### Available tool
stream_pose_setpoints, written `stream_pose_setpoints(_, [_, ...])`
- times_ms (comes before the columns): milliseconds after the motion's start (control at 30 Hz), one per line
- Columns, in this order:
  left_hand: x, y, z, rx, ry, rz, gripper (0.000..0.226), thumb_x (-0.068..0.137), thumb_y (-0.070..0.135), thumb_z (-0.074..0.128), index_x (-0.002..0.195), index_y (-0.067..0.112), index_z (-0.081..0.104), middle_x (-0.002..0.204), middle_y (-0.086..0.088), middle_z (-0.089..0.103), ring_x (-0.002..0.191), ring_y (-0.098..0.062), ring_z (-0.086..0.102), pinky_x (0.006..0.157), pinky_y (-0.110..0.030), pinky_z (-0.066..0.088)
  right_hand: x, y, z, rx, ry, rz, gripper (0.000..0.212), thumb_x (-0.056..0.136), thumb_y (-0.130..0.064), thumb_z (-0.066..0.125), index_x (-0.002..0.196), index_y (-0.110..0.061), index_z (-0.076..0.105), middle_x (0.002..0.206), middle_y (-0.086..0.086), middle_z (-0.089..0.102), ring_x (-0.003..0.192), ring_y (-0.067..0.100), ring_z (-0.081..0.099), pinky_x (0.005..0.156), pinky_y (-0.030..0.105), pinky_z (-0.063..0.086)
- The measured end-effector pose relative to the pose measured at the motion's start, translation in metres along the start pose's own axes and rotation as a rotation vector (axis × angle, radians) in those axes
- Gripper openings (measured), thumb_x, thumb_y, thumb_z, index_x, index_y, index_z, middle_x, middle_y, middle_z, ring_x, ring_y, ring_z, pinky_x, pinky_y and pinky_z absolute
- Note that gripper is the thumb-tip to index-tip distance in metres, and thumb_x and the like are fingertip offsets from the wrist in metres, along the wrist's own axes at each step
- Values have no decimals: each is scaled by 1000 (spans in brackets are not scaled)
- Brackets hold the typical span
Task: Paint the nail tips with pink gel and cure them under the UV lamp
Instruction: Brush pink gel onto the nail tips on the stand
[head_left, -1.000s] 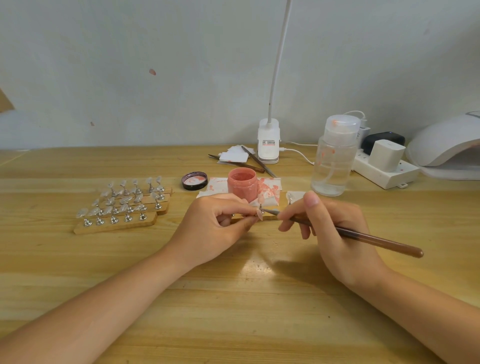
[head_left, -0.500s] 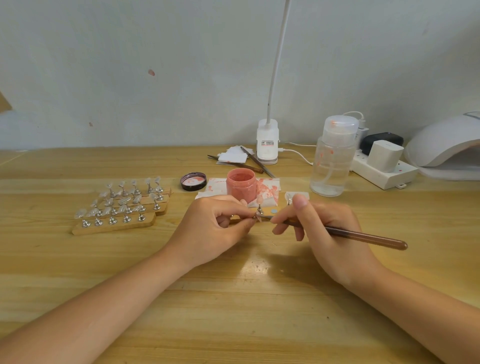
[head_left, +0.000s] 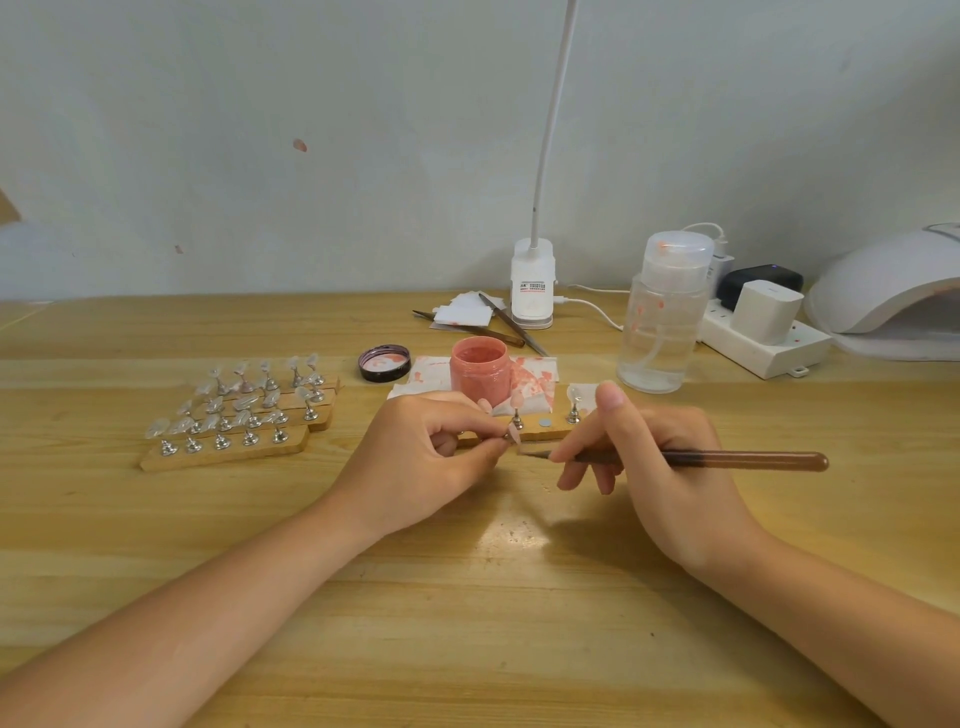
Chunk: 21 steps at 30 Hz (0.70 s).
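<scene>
While the left hand (head_left: 426, 457) pinches the metal stem of a single nail tip (head_left: 515, 438) between thumb and curled fingers, the right hand (head_left: 644, 467) grips a brown gel brush (head_left: 727, 460) pencil-fashion, bristles just beside the tip.

- Pink gel jar (head_left: 479, 370): open, behind the hands, on stained paper wipes (head_left: 535, 379); its lid (head_left: 383, 364) lies to its left.
- Near wooden holder strip (head_left: 545, 434): one pink-coated tip (head_left: 518, 402) and one seemingly clear tip (head_left: 574, 397) standing; one magnet spot bare.
- Three further holder strips (head_left: 234, 415), left: about fifteen tips, apparently unpainted.
- UV lamp (head_left: 883, 280): far right, well apart; its contents cannot be seen.

Judgement: painting is at an early stage; most tips and all curing appear outstanding.
</scene>
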<state>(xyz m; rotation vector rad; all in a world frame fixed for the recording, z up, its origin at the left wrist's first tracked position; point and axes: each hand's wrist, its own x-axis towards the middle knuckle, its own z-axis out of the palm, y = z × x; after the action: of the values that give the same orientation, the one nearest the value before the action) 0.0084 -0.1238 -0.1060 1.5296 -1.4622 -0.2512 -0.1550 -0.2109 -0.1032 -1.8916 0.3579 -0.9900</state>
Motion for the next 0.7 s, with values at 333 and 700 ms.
stream_pose_setpoints(333, [0,0,0,1,8,11,37,74,-1,70,76,35,68,70,24,62,41,-5,32,46,-18,28,0,-1,0,-18,-12,16,45,89,-34,38,64,-16,71,59,3,67,48,4,52,53,13,39])
stream_pose_setpoints(700, [1,-2,0,-1,22,29,38,73,-2,71,76,35,68,72,24,63,44,-7,34,47,-21,30,1,-3,0,-27,-1,22,44,89,-35,37,65,-20,70,59,0,67,47,7,50,52,15,40])
